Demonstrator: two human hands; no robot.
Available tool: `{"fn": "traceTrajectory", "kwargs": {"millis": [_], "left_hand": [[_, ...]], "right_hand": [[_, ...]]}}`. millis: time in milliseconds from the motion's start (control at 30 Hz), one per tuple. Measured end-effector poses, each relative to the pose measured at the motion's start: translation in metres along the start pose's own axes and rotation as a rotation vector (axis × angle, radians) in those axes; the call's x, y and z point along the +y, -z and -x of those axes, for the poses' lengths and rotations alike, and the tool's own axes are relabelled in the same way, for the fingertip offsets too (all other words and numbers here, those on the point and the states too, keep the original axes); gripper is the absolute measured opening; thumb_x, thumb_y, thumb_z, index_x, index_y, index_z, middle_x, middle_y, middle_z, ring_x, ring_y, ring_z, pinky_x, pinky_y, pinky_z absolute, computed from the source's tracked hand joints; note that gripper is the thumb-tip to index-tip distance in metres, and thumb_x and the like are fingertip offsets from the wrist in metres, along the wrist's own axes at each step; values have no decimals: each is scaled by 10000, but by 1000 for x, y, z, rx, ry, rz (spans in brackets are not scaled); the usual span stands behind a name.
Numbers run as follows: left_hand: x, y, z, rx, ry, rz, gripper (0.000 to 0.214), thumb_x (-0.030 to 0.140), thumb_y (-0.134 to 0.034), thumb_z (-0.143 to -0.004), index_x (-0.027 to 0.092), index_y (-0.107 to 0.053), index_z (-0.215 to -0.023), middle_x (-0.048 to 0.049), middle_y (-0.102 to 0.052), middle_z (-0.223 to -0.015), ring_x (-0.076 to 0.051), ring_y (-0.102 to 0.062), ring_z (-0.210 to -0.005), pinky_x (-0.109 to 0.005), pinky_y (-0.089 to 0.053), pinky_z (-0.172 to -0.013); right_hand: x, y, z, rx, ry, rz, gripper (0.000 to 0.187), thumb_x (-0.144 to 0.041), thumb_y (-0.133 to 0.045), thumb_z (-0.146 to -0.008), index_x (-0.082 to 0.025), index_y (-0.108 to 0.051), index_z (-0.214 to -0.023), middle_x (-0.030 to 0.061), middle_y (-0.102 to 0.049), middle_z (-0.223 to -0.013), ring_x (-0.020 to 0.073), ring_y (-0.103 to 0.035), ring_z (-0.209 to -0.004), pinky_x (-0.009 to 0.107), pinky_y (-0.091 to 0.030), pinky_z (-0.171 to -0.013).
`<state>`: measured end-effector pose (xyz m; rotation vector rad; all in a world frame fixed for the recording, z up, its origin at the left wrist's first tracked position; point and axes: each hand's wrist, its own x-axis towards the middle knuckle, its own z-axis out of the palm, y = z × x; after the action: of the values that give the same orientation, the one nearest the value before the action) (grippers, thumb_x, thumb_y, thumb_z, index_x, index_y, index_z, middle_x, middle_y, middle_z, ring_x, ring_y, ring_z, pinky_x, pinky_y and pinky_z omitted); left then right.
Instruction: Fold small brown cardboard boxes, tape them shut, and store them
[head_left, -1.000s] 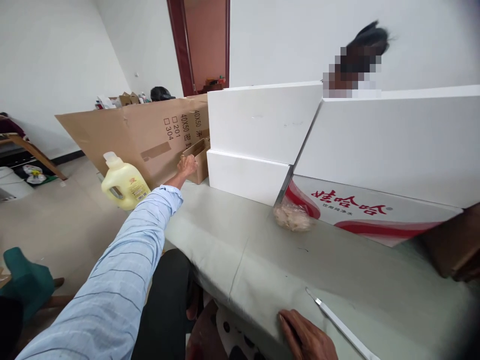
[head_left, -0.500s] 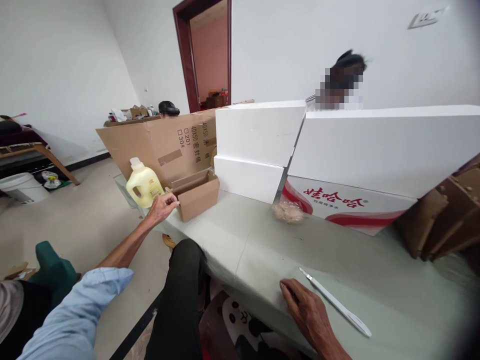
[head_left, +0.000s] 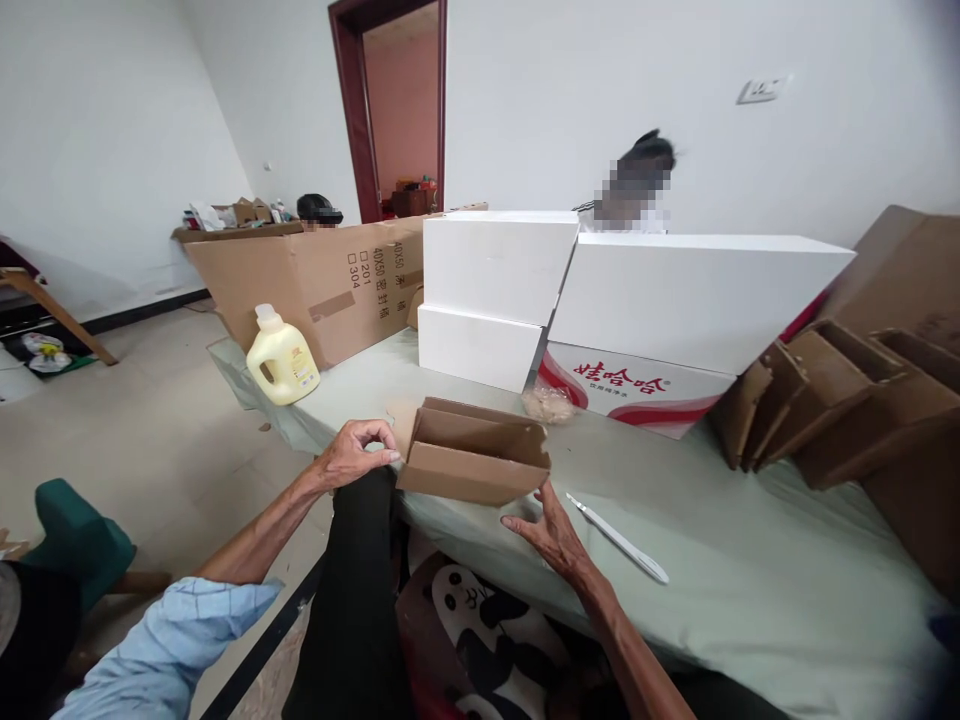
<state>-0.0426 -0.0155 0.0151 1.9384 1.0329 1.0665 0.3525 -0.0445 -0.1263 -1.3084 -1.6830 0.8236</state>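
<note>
A small open brown cardboard box (head_left: 472, 455) sits near the front edge of the pale green table (head_left: 735, 560). My left hand (head_left: 352, 455) pinches the box's left end flap, fingers closed on it. My right hand (head_left: 551, 530) is open with fingers spread, just under the box's right front corner, touching or nearly touching it. A white slim knife-like tool (head_left: 619, 538) lies on the table just right of my right hand.
White foam boxes (head_left: 495, 265) and a red-and-white carton (head_left: 630, 385) stand at the back, a person behind them. A yellow detergent jug (head_left: 281, 358) and a big cardboard sheet (head_left: 315, 285) are at the left. Folded brown boxes (head_left: 825, 400) lean at the right. A small bag (head_left: 549, 404) lies mid-table.
My left hand has pulled the small cardboard box from the far left of the table to the front, in front of me. My right hand lifted off the table edge and opened toward the box.
</note>
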Motion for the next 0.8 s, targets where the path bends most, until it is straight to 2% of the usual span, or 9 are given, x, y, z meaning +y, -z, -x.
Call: {"fn": "traceTrajectory", "kwargs": {"millis": [100, 233, 333, 500, 600, 700, 733, 800], "left_hand": [[4, -7, -2, -73, -2, 156, 333, 421, -868, -790, 158, -672, -729, 4, -631, -671, -106, -508, -622, -234, -405, -622], [7, -17, -4, -105, 42, 275, 403, 473, -890, -783, 157, -643, -741, 26, -574, -669, -88, -456, -598, -222, -374, -593], [11, -24, -6, -89, 8, 240, 368, 447, -880, -800, 162, -649, -770, 17, -596, -717, -97, -487, -635, -230, -409, -629], [17, -31, -9, -137, -58, 177, 262, 364, -837, -830, 172, -661, -808, -3, -651, -782, -129, -577, -730, -266, -497, -742], [17, -31, -11, -169, -65, 141, 227, 347, -813, -846, 173, -667, -854, -16, -672, -829, -146, -621, -783, -276, -526, -771], [16, -30, -10, -189, -94, 80, 221, 306, -787, -853, 180, -689, -1006, -39, -709, -961, -174, -678, -881, -306, -568, -844], [15, -29, -9, -195, -110, 35, 282, 281, -778, -852, 190, -693, -1106, -52, -726, -1051, -187, -697, -933, -331, -582, -897], [12, -30, -6, -214, -157, -112, 565, 213, -758, -845, 235, -625, -1394, -90, -715, -1315, -228, -715, -1094, -396, -584, -1021]], "right_hand": [[-7, 2, 6, -58, -78, -119, 940, -763, -843, -752, -220, -610, -1483, 183, -681, -1459, 416, -619, -1386, 597, -511, -1172], [-12, 7, 14, 1, -124, -281, 936, -790, -877, -691, -235, -660, -1413, 175, -696, -1453, 412, -628, -1385, 573, -535, -1158], [-15, 13, 16, 59, -138, -328, 990, -832, -864, -674, -235, -655, -1435, 177, -696, -1467, 411, -630, -1387, 567, -533, -1165], [-20, 23, 10, -33, -168, -340, 1039, -853, -860, -662, -238, -661, -1475, 173, -734, -1422, 437, -630, -1385, 609, -499, -1188], [-19, 25, 5, -29, -190, -366, 1030, -882, -833, -669, -242, -676, -1461, 169, -718, -1459, 437, -623, -1393, 598, -504, -1183], [-16, 25, 2, -17, -187, -371, 1002, -884, -821, -683, -242, -685, -1441, 155, -697, -1496, 417, -609, -1407, 557, -513, -1177], [-15, 25, 2, -12, -188, -363, 981, -873, -825, -688, -240, -692, -1427, 150, -704, -1487, 410, -614, -1397, 546, -519, -1170], [-12, 25, 2, 12, -194, -335, 930, -858, -820, -708, -237, -714, -1392, 142, -727, -1449, 406, -623, -1367, 546, -522, -1160]]}}
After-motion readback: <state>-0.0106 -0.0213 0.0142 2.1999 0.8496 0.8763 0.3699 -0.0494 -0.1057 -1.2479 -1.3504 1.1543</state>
